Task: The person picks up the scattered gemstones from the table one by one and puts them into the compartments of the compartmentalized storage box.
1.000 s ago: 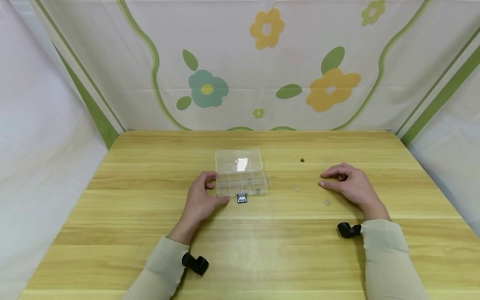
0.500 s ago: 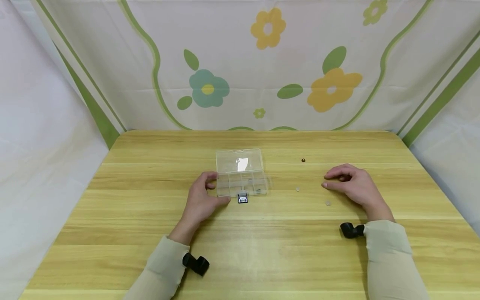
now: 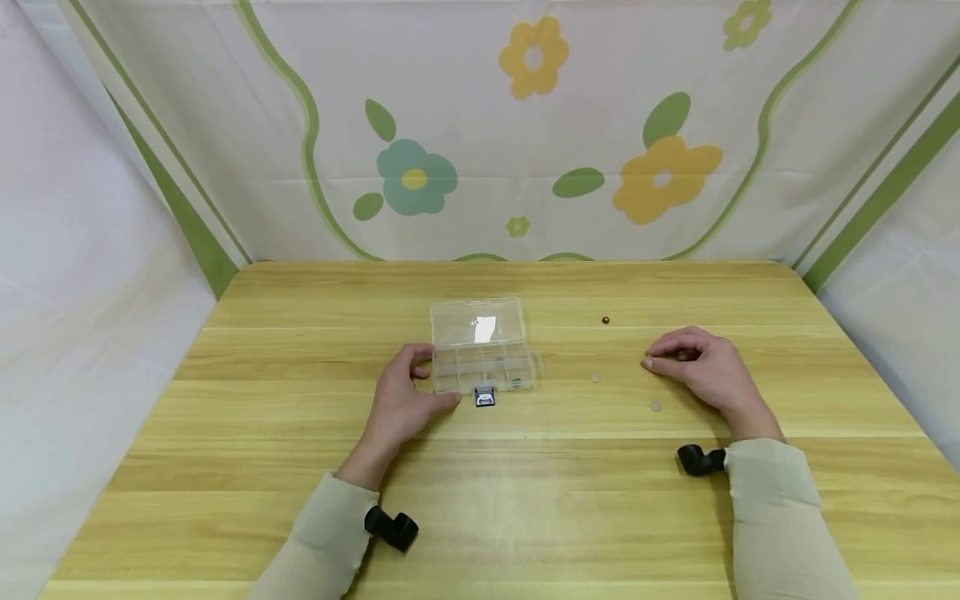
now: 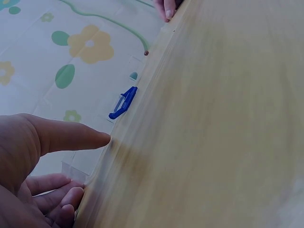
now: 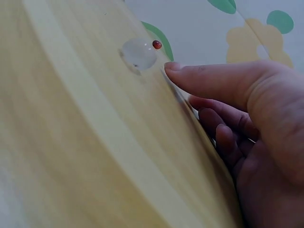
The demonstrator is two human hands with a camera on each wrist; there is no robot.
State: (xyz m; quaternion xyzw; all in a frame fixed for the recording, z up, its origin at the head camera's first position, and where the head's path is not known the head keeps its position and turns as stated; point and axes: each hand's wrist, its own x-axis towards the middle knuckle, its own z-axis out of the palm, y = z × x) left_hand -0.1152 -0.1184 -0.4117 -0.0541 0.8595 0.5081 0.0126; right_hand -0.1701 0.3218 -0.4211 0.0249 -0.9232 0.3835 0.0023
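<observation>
A clear plastic compartment box [image 3: 480, 367] stands with its lid raised, a blue latch [image 4: 124, 102] at its front. My left hand [image 3: 405, 400] grips its left end, thumb at the front edge and fingers behind. A greenish bead [image 3: 516, 382] lies in the front right compartment. My right hand [image 3: 697, 371] rests low over the table, thumb and index fingertips close together; whether something tiny is between them is hidden. Near it are a brown bead [image 3: 606, 320], a pale clear bead [image 3: 595, 378] and another pale bead [image 3: 656, 406]. A frosted round bead [image 5: 139, 53] shows large in the right wrist view.
The wooden table [image 3: 480, 517] carries all of these. A flower-printed cloth [image 3: 480, 125] hangs behind its far edge, with more pale cloth at both sides. A black wrist mount [image 3: 701, 460] sits on each sleeve.
My right hand first shifts slightly to the right, then its thumb and index fingertips draw closer together. The left hand and the box stay put.
</observation>
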